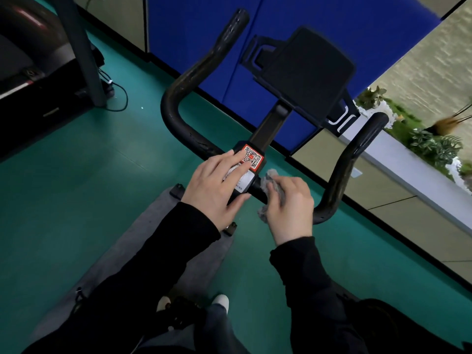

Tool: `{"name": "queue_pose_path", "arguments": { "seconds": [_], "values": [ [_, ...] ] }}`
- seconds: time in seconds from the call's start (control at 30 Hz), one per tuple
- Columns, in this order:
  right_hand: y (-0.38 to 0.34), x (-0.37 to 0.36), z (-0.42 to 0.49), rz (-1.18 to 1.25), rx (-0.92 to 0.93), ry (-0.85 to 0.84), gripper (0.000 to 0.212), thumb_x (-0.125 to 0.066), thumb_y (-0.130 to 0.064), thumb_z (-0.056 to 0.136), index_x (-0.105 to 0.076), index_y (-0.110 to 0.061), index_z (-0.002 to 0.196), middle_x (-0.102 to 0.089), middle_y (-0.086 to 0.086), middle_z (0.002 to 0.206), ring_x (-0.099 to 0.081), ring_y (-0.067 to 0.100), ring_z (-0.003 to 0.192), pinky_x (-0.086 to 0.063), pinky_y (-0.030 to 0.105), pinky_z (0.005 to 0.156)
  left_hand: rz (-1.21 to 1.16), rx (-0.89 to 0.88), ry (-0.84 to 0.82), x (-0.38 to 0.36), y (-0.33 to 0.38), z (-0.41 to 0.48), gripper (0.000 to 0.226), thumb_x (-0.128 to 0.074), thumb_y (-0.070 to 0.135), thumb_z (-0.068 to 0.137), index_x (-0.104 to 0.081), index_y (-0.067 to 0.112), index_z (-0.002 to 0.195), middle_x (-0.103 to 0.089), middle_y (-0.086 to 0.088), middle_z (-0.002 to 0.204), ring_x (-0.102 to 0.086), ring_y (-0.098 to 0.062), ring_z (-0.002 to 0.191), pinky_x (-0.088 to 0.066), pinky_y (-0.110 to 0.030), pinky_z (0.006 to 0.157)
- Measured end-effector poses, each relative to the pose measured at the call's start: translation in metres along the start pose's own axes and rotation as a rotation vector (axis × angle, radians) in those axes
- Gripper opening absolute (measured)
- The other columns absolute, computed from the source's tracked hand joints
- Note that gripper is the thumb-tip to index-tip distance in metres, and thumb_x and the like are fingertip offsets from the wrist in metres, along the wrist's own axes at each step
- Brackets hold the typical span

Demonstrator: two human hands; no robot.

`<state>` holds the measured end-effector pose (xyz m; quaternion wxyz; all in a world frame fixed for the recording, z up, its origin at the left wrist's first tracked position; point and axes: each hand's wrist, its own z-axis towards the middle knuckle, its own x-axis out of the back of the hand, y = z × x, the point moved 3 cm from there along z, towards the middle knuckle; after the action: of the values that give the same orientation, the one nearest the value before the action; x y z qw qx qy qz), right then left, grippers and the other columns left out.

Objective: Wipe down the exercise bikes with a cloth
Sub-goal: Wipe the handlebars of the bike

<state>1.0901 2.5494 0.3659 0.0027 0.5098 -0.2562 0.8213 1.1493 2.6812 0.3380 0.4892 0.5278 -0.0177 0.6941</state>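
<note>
On handlebar (178, 103) centre: left hand (217, 185) flat, fingers straight; right hand (288, 203) clutches cloth (272, 186).

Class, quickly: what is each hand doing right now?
Left hand: open, resting flat on the label.
Right hand: gripping the cloth against the handlebar.

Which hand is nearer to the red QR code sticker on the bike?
Left. The left hand lies flat, touching the QR code sticker; the right hand grips the cloth on the handlebar, to the sticker's right and apart from it.
</note>
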Motion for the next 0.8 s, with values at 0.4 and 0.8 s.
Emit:
{"name": "queue_pose_path", "arguments": {
  "seconds": [0.4, 0.8],
  "values": [
    [0.002, 0.001, -0.021, -0.013, 0.048, 0.173, 0.021, -0.065, 0.013, 0.074, -0.068, 0.003, 0.092, -0.062, 0.016, 0.089, -0.057, 0.034, 0.086, -0.038, 0.03, 0.082, 0.027, -0.014, 0.004, 0.002, 0.0, 0.0, 0.052, -0.06, 0.034, 0.082, -0.056, 0.007, 0.126, -0.052, -0.008, 0.135, -0.048, -0.031, 0.122, -0.042, -0.044, 0.098],
    [0.004, -0.009, -0.088, 0.515, -0.367, 0.114, 0.011, -0.063, -0.016, 0.089, -0.063, -0.026, 0.093, -0.068, -0.005, 0.093, -0.063, 0.0, 0.086, -0.048, 0.015, 0.079, 0.08, -0.044, -0.046, 0.006, -0.004, 0.001, 0.053, -0.062, 0.036, 0.083, -0.054, 0.012, 0.13, -0.05, -0.003, 0.138, -0.046, -0.028, 0.125, -0.035, -0.044, 0.099]
  ]
}}
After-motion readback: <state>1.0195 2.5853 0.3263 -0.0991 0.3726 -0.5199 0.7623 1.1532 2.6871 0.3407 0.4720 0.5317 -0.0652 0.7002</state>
